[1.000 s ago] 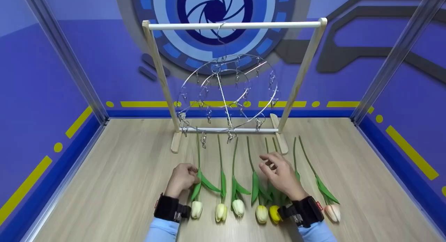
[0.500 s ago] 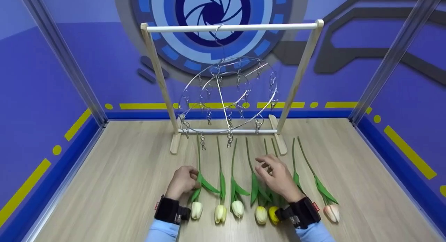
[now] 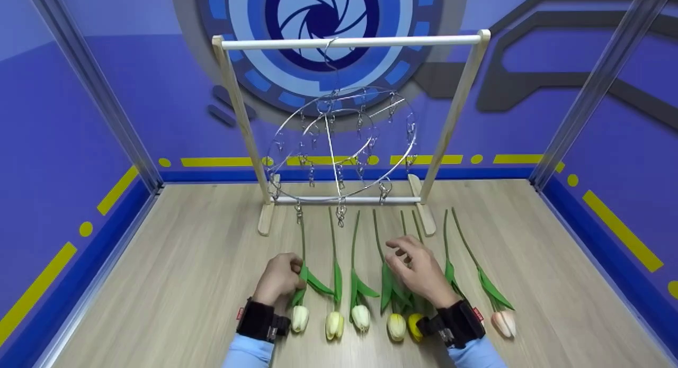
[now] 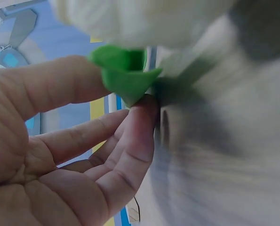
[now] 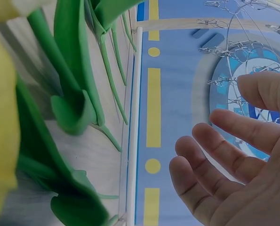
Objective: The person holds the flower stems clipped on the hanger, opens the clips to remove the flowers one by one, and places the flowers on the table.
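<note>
Several artificial tulips lie side by side on the table, stems pointing away and blooms toward the person. My left hand (image 3: 277,277) pinches the leftmost white tulip (image 3: 300,319) at its leafy part; in the left wrist view the green leaf (image 4: 125,80) sits between thumb and fingertips. Over the tulips right of centre hovers my right hand (image 3: 421,272), fingers loosely bent and holding nothing. Beneath it are a pale yellow tulip (image 3: 396,326) and a bright yellow tulip (image 3: 415,326), partly covered by the wrist strap. A pinkish tulip (image 3: 504,323) lies farthest right.
Behind the stems stands a wooden rack (image 3: 241,108) with a white top bar (image 3: 392,41). From that bar hangs a round metal clip hanger (image 3: 333,162) with several clips, its front edge above the stem ends. Blue patterned walls (image 3: 132,92) enclose the table (image 3: 185,262).
The clip hanger has turned slightly, its front clips shifting left. Both hands stay nearly in place, the left still at the white tulip.
</note>
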The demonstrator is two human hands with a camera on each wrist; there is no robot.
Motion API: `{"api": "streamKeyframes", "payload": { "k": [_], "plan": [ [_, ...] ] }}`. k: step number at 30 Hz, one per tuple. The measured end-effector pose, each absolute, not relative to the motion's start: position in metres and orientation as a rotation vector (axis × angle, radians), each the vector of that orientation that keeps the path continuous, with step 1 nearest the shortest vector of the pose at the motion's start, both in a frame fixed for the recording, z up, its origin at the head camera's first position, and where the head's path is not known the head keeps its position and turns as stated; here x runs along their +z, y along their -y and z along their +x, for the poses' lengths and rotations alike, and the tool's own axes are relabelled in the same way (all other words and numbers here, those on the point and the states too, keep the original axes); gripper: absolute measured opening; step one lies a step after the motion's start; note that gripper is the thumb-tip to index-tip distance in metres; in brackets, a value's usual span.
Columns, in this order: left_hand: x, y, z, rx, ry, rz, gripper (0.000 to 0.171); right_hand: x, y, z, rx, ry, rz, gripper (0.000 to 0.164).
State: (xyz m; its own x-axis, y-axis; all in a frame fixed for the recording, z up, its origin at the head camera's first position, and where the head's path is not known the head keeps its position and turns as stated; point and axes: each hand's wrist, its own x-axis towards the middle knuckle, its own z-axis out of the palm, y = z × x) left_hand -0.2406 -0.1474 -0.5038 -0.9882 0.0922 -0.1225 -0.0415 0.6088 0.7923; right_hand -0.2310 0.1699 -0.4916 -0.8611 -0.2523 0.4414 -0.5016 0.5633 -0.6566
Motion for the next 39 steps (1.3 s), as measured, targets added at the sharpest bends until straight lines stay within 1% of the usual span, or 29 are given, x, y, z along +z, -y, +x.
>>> {"api": "streamKeyframes", "payload": {
  "k": [9,23,29,34,39],
  "plan": [
    [-0.503,0.147,-0.241,1.286,-2.696,0.093,0.047,-0.492,-0.166,-0.229,1.149,2.573,0.655,0.028],
    [-0.505,0.151,-0.243,1.243,-2.706,0.130,0.048,-0.491,-0.166,-0.227,1.136,2.581,0.670,0.029],
    [-0.501,0.156,-0.240,1.204,-2.752,0.149,0.043,-0.491,-0.167,-0.228,1.123,2.575,0.681,0.029],
    [-0.490,0.160,-0.233,1.226,-2.773,0.150,0.042,-0.489,-0.171,-0.231,1.120,2.573,0.670,0.027],
    [-0.478,0.163,-0.226,1.251,-2.841,0.221,0.035,-0.485,-0.176,-0.232,1.096,2.592,0.657,0.029]
  ]
}}
